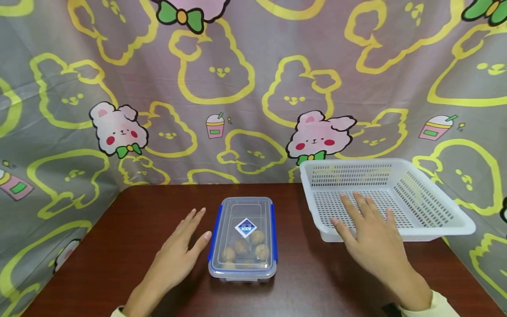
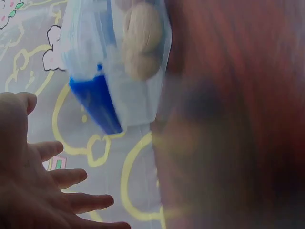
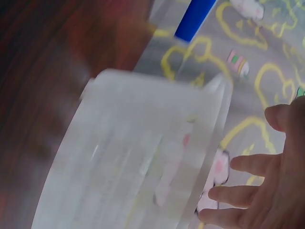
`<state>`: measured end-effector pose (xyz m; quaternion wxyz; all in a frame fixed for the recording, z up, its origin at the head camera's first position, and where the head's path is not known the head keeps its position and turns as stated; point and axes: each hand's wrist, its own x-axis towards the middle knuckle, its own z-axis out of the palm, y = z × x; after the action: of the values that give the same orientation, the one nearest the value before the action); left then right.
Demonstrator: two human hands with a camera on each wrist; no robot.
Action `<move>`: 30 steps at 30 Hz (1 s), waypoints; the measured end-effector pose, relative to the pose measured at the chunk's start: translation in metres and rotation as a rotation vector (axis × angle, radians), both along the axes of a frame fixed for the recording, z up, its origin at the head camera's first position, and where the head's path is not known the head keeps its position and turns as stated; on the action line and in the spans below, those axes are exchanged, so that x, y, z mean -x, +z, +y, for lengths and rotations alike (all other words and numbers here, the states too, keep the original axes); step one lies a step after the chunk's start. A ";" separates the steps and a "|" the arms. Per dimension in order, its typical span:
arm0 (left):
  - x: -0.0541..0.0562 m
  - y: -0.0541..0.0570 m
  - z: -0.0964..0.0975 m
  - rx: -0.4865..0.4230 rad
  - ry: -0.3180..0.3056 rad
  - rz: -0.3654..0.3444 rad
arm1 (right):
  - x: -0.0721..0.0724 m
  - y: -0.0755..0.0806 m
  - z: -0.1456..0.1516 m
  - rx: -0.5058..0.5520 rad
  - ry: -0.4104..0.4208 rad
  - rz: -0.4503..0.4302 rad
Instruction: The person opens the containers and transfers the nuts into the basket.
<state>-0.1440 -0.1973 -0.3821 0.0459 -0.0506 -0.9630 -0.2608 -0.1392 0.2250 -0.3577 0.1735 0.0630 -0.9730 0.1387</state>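
A clear plastic food container (image 1: 241, 211) with blue side clips stands on the table, its lid on. Through the lid several walnuts (image 1: 257, 237) show at the near end, and a blue and white label (image 1: 246, 227) sits on top. My left hand (image 1: 174, 251) is just left of the container, fingers extended and holding nothing; the left wrist view shows a blue clip (image 2: 95, 102) beyond the fingers. Over the near rim of a white plastic basket (image 1: 325, 229) is my right hand (image 1: 372, 237), fingers spread, nothing in its grasp. In the right wrist view the basket wall (image 3: 143, 100) is blurred.
The basket, with slotted walls and a perforated floor, stands at the right on the dark reddish-brown table (image 1: 158, 198). Behind the table hangs a grey curtain (image 1: 253, 110) printed with yellow outlines and rabbits. A small dark object (image 1: 391, 309) lies near the right wrist.
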 end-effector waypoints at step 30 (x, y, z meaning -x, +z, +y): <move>-0.002 -0.031 0.044 -0.580 0.012 -0.098 | 0.002 -0.037 -0.136 0.460 0.248 -0.143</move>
<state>-0.1417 -0.1532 -0.4128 0.0134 -0.0170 -0.8494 -0.5272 -0.1408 0.0887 -0.3945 0.0959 0.1304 -0.9105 0.3805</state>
